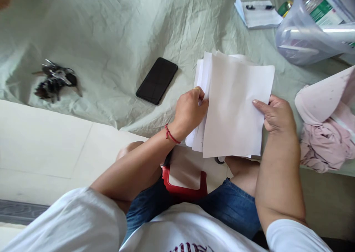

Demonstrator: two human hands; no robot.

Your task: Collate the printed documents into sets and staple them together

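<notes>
White shirt (88,215) and denim shorts (152,204) are sitting nearest, red plastic edge (180,192) showing between the knees. Forearms are reaching forward from there, a red bracelet (170,133) circling the left wrist.

Next out, the hands. Left hand (191,106) is pressing at the left edge of a paper stack (198,130), fingers curling in, thumb pointing right at the left edge of the top sheet (235,111). Right hand (277,115) is gripping the right edge of that sheet, thumb lying flat on its face, other fingers bending behind.

Key relation: the top sheet is lying between the two hands, right of the left fingertips, left of the right palm. Its long axis is running away from the body, far end leaning slightly right. Both hands are touching paper, one per long side; the right is reaching further onto the sheet's face, the left thumb just meeting its border. Lower sheets are fanning out unevenly on the left side and far end. How many the left fingers are pinching, cannot tell; the curl is hiding it.

Beyond, on the green cloth (111,41): black phone (157,81) is lying near the left hand, slanting; pink fabric (321,144) is bunching right of the right hand; keys (57,80) are sitting well apart at far left. Farthest, a translucent basket (294,41) is holding a bottle and papers, and a notepad (262,20) is carrying a pen (259,7).
</notes>
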